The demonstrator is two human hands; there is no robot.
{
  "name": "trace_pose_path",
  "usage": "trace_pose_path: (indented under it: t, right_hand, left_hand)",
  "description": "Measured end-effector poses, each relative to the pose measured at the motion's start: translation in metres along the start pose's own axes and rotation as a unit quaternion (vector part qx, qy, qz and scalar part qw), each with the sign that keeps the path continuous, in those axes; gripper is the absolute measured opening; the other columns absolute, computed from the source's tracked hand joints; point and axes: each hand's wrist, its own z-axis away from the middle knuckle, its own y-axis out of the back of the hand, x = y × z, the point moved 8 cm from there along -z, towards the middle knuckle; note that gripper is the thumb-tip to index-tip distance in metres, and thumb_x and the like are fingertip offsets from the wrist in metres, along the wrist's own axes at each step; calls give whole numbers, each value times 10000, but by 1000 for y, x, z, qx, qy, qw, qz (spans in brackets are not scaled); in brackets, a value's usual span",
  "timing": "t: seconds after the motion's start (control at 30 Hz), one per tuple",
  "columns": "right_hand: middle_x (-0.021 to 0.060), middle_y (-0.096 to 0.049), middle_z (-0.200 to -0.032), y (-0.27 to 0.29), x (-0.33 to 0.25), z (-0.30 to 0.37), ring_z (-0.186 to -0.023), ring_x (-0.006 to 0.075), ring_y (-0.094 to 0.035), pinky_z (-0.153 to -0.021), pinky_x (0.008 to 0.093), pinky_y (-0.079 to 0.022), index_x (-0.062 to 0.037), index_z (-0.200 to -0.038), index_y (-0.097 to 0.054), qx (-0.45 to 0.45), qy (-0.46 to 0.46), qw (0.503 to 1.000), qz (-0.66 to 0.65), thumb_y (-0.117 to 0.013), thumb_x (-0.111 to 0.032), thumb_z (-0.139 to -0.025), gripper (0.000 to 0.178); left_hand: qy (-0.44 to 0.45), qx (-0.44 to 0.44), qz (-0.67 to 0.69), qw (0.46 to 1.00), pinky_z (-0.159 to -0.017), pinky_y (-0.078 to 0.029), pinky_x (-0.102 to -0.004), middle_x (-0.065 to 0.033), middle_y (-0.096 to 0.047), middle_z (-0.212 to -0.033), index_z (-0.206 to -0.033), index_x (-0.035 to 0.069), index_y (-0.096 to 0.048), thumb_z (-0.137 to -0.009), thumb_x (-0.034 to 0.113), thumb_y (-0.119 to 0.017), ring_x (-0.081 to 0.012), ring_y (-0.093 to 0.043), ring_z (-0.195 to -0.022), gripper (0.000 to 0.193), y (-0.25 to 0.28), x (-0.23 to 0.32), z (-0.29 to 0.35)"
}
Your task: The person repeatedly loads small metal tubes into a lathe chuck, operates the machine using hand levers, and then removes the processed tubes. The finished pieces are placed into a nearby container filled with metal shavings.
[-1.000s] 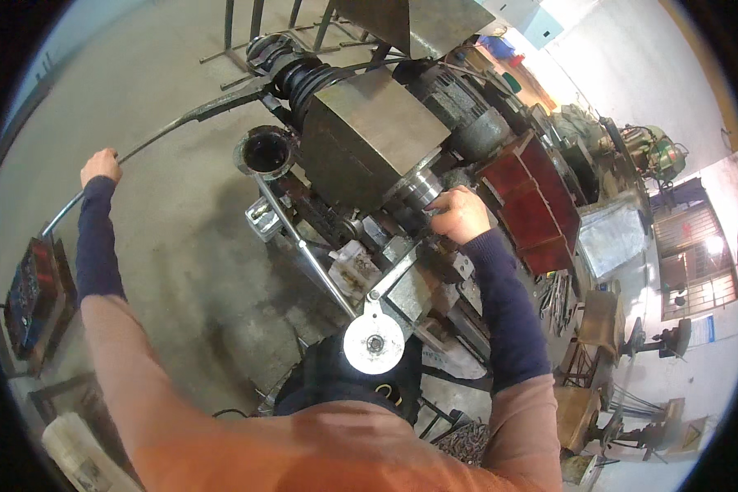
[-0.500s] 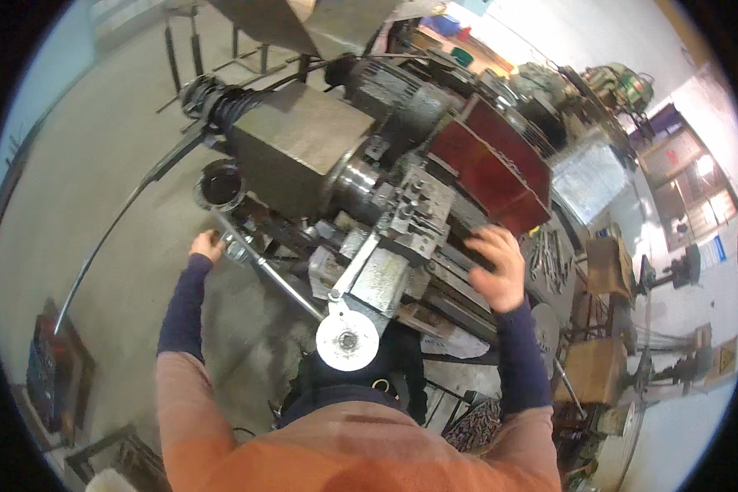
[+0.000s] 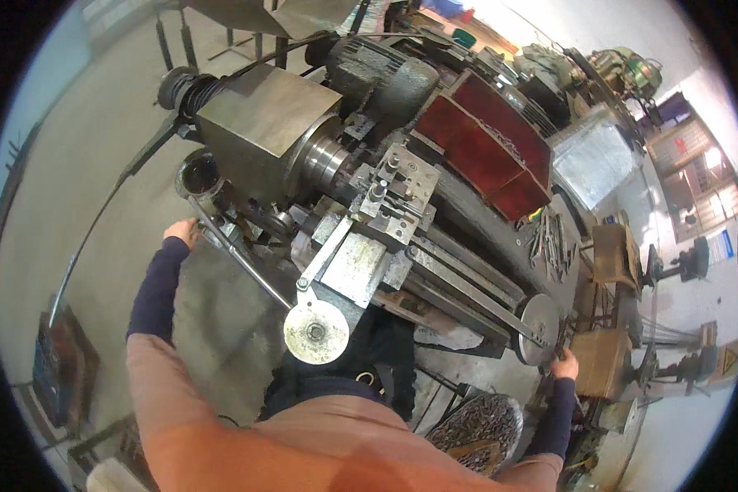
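Note:
A small metal lathe lies in front of me, with its boxy headstock (image 3: 271,111), a round chuck (image 3: 328,162) and a tool post (image 3: 402,193) on the slide. My left hand (image 3: 184,233) is closed at the lathe's left front, beside a metal part below the long lever (image 3: 242,256); its fingers hide what they hold. At the right end of the bed, my right hand (image 3: 564,365) closes round the handle of a grey handwheel (image 3: 539,328). Nearest my body is a pale round dial wheel (image 3: 316,332), which neither hand touches.
A red metal tray (image 3: 484,152) and several wrenches (image 3: 552,246) lie behind the bed. An electric motor (image 3: 381,78) sits behind the headstock. Below right stands a container of small metal pieces (image 3: 480,426). Cardboard boxes (image 3: 603,361) and a drill press (image 3: 685,262) are at the right.
My right hand has moved from above the bed, fingers spread, down and right to the handwheel's handle. My left hand stays by the same metal part. The view has shifted slightly.

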Motion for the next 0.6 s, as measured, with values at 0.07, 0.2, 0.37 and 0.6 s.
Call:
trace_pose_path:
  t: [0.07,0.2,0.37,0.6]
  right_hand:
    - [156,-605,-1080,-32,68,-6,-988,300,-586,-847,380,-461,-90,-1153,-563,-128,-91,979,133,-642,-207,-657,516]
    - [158,-628,-1001,-54,142,1,-969,325,-589,-832,390,-469,-61,-980,-612,-148,-186,956,170,-609,-231,-684,341]
    - [190,-633,-954,-65,131,24,-924,326,-609,-795,389,-488,-44,-880,-645,-129,-228,951,164,-600,-215,-687,262]
    - [219,-631,-932,-58,88,116,-902,360,-608,-783,417,-481,12,-883,-639,-79,-323,937,112,-621,-237,-642,347]
  left_hand:
    - [78,-19,301,950,-543,-498,-345,-128,-644,-781,-1083,36,-560,-817,289,-579,-224,-628,-600,367,3,-23,9]
    - [220,42,566,793,-456,-480,-278,-140,-625,-765,-1143,-38,-504,-857,351,-547,-194,-602,-506,484,17,-18,9]
    - [229,108,583,772,-442,-488,-312,-178,-618,-726,-1042,-65,-476,-850,269,-528,-244,-609,-500,389,-2,0,-16]
    - [312,150,624,700,-397,-464,-317,-211,-603,-683,-919,-83,-413,-753,37,-462,-270,-616,-491,211,-49,10,-22]
